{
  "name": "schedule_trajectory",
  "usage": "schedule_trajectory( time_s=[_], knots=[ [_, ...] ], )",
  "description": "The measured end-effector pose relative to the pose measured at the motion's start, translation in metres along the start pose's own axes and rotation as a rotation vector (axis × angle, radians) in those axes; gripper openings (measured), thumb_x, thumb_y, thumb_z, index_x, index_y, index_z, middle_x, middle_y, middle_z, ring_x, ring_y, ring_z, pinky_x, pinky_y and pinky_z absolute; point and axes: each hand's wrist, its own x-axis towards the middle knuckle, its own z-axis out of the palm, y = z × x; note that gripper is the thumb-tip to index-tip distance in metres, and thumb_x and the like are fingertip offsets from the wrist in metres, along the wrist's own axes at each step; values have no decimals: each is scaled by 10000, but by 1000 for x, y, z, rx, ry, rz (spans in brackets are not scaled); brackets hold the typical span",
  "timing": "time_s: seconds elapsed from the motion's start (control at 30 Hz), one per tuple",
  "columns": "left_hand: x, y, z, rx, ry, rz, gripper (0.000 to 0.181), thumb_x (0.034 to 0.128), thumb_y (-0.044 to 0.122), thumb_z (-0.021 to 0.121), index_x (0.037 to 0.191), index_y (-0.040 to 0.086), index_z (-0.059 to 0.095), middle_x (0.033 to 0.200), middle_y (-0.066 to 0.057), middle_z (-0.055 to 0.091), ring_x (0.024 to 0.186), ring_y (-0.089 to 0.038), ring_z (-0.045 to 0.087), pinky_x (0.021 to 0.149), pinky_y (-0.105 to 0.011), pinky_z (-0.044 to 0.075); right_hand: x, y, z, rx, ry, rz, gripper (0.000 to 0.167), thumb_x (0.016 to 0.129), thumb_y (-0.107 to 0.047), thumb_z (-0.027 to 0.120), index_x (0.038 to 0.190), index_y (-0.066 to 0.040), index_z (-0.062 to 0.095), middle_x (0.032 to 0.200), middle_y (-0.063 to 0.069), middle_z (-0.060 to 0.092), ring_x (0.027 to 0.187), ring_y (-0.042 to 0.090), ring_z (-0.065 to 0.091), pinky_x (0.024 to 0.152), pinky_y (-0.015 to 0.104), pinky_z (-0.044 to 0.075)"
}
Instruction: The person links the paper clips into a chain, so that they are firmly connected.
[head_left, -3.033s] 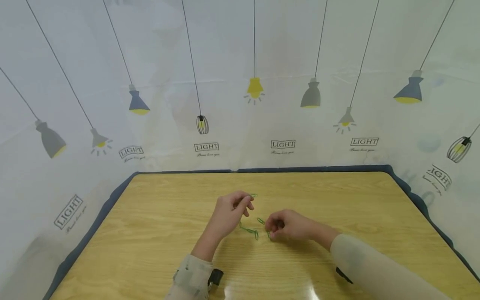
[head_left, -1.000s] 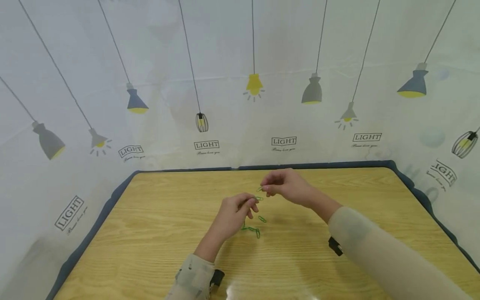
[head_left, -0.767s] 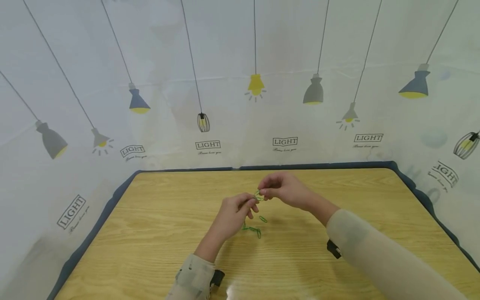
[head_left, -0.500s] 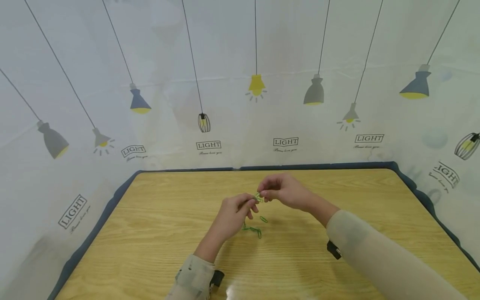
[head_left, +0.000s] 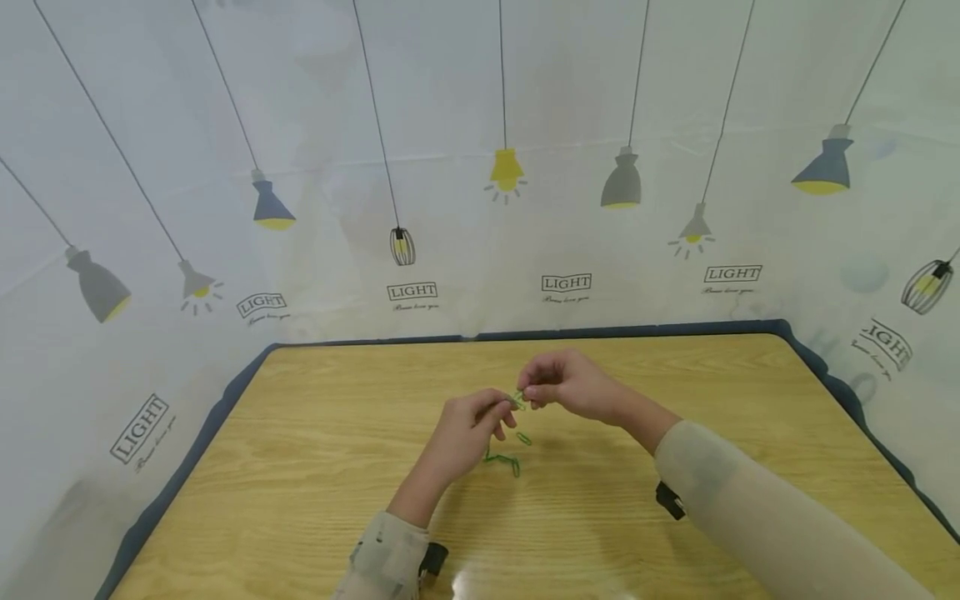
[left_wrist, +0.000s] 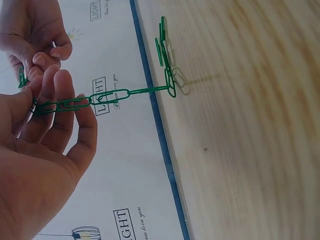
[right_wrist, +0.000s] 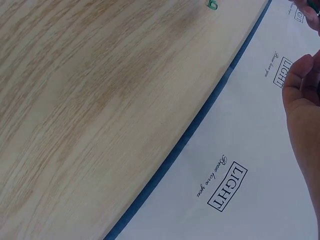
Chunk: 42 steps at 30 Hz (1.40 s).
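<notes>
My left hand point(head_left: 465, 429) pinches the upper end of a chain of green paper clips point(left_wrist: 110, 96) between thumb and finger. In the left wrist view the chain hangs past the other fingers, and its lower end rests on the table. My right hand point(head_left: 573, 385) pinches a single green paper clip point(left_wrist: 22, 77) right beside the left fingertips. Whether this clip is hooked into the chain's end clip is too small to tell. One loose green paper clip point(head_left: 523, 438) lies on the table below both hands.
The wooden table point(head_left: 315, 467) has a dark blue border point(head_left: 637, 332) along its edge. Behind it hangs a white backdrop point(head_left: 450, 200) printed with lamps and the word LIGHT. Both sleeves have a black device at the wrist.
My right hand has lifted a paper clip off the table and brought it to the left fingertips. Over the last second it has moved slightly down and closer. The left hand has barely moved.
</notes>
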Motion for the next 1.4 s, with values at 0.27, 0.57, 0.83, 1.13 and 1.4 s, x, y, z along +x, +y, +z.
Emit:
schedule_trajectory(
  time_s=[0.27, 0.57, 0.83, 1.13, 1.4],
  knots=[
    [0, -1, 0, 7, -3, 12, 238, 1131, 178, 533, 1191, 88, 745, 1017, -167, 774, 807, -193, 685, 626, -224, 510, -5, 2, -4, -9, -28, 11, 94, 1062, -34, 617, 1092, -19, 704, 1030, 148, 717, 911, 209, 679, 842, 323, 610],
    [0, -4, 0, 5, -9, 6, 265, 1115, 253, 587, 1270, 93, 729, 1043, -125, 783, 813, -175, 708, 681, -251, 575, -9, 1, -10, -3, -2, 35, 115, 1062, -72, 638, 1121, -7, 713, 1027, 84, 726, 943, 256, 687, 842, 330, 607],
    [5, 2, 6, -26, -24, 16, 307, 1087, 300, 642, 1315, 106, 706, 1092, -82, 776, 888, -264, 746, 710, -256, 593, -8, -3, -8, 24, 35, 33, 135, 1047, -106, 677, 1118, -2, 726, 1023, 130, 734, 931, 247, 691, 850, 355, 606],
    [6, 3, 2, -2, 38, 43, 260, 1123, 276, 569, 1189, 97, 745, 989, -95, 781, 764, -138, 671, 682, -254, 584, -3, -8, -7, -19, 46, 53, 167, 1046, -192, 699, 1118, -45, 732, 981, 46, 744, 923, 211, 705, 857, 370, 605],
    [6, 0, 0, -1, 33, 29, 244, 1122, 265, 571, 1173, 102, 746, 1002, -136, 783, 762, -138, 671, 683, -254, 582, 15, -11, -14, -135, 75, 46, 153, 1074, -223, 656, 1123, -101, 734, 1011, 86, 740, 887, 196, 684, 830, 354, 591]
  ],
)
